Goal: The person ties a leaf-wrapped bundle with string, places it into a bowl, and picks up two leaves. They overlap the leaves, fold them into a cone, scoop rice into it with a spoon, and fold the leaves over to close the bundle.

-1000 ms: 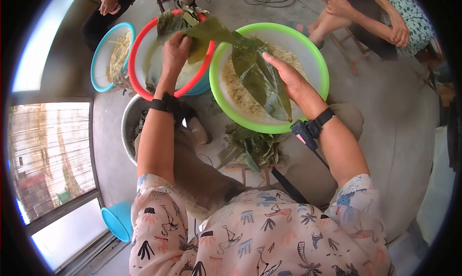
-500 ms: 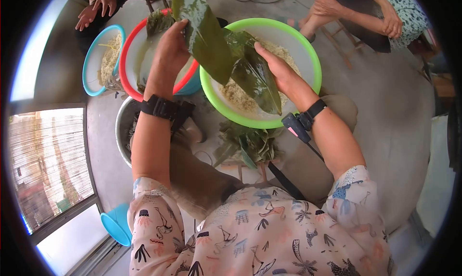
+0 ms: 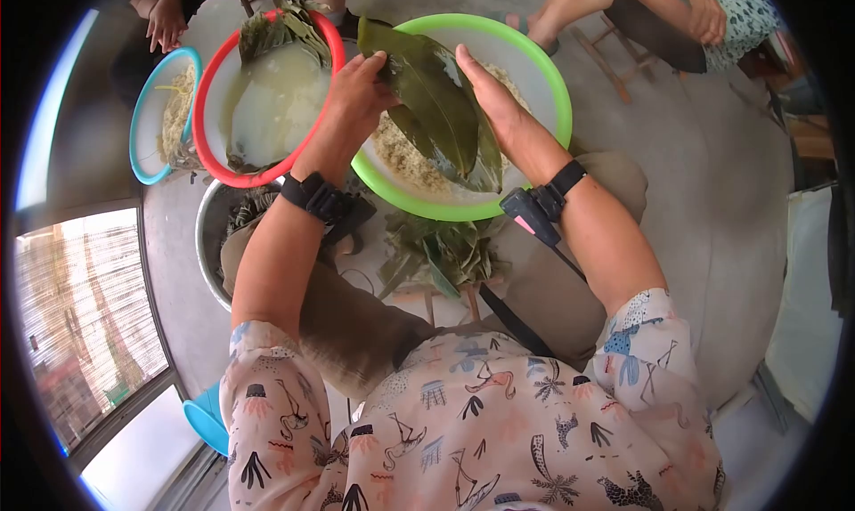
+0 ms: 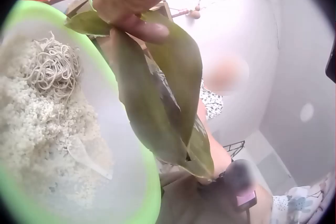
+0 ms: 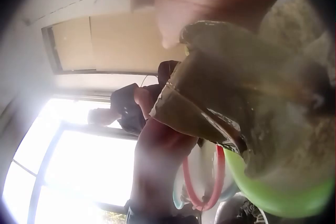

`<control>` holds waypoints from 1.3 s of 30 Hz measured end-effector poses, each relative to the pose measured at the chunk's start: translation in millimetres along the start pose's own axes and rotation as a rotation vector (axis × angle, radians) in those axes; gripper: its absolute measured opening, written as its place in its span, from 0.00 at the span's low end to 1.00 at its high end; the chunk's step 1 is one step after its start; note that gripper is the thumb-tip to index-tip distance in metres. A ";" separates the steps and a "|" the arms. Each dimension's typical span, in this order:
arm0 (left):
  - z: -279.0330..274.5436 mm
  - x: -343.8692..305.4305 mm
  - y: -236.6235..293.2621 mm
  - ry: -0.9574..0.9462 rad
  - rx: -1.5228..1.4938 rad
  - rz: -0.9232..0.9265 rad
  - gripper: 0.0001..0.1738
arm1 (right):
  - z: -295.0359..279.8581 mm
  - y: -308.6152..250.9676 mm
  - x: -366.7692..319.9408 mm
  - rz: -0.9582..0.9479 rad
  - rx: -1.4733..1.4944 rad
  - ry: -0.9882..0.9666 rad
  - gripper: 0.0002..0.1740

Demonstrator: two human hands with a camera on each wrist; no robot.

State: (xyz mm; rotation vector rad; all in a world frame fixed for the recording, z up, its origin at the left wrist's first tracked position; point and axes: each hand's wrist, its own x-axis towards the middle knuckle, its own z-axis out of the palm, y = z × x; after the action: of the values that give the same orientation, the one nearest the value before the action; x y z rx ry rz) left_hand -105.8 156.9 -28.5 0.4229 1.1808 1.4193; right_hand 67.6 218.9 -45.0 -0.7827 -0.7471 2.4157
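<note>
Two long green leaves [image 3: 436,101] lie overlapped above the green basin [image 3: 554,75], which holds rice [image 3: 401,155]. My left hand [image 3: 376,66] pinches their upper end between thumb and fingers. My right hand [image 3: 469,64] holds the leaves along their right edge, its fingers stretched up the blade. In the left wrist view the left hand [image 4: 137,23] pinches the leaves [image 4: 157,98], which hang down past the basin rim [image 4: 151,192] and the rice [image 4: 37,119]. The right wrist view shows a fingertip [image 5: 173,24] against the wet leaves [image 5: 231,87] over the green basin [image 5: 278,200].
A red basin [image 3: 207,84] with cloudy water and soaking leaves stands left of the green one. Beside it is a blue basin [image 3: 138,119]. A metal pot [image 3: 207,244] sits by my knee, and loose leaves [image 3: 441,253] lie on a stool. Other people sit opposite.
My left hand has brought its leaf down from high above the red basin and laid it over the leaf in my right hand. Both hands now hold the pair together.
</note>
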 end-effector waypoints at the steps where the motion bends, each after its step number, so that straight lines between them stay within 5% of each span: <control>1: -1.2 0.3 -0.5 0.012 0.027 0.007 0.09 | -1.2 -0.4 0.9 -0.001 -0.019 0.023 0.30; 6: -36.4 29.6 -8.6 -0.072 0.415 0.234 0.10 | 2.6 -0.7 -2.7 -0.007 -0.003 0.007 0.31; 8: -23.1 23.9 11.7 -0.035 -0.099 0.224 0.12 | -2.8 4.0 2.0 -0.008 0.002 0.050 0.31; 9: -22.4 22.5 20.4 -0.039 -0.096 0.228 0.12 | -6.1 4.5 4.5 -0.014 0.002 0.047 0.31; 11: -25.5 17.1 38.3 -0.009 0.104 0.554 0.12 | -13.4 6.0 8.9 0.049 -0.011 0.060 0.30; 16: 2.6 -19.2 60.4 0.174 0.448 0.992 0.07 | -14.6 9.1 5.4 0.029 0.035 0.018 0.28; 21: 3.7 -19.2 8.4 -0.040 0.581 0.839 0.10 | -16.6 9.8 6.7 0.025 0.027 0.050 0.28; 25: 2.3 -25.9 -16.9 -0.226 0.981 0.983 0.23 | -1.6 -4.8 -17.3 -0.015 -0.016 -0.028 0.30; 30: -2.4 -30.2 -26.8 -0.236 1.061 0.985 0.26 | -23.1 2.7 6.4 0.063 0.157 -0.178 0.30; 39: -8.1 -18.9 -30.3 -0.050 1.109 1.027 0.25 | -15.5 2.4 3.7 0.107 0.116 -0.092 0.28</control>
State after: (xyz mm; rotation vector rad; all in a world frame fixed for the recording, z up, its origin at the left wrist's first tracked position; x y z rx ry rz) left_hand -91.6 130.8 -50.0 2.0417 1.7429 1.3787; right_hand 74.3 224.7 -58.6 -0.6854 -0.6065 2.5805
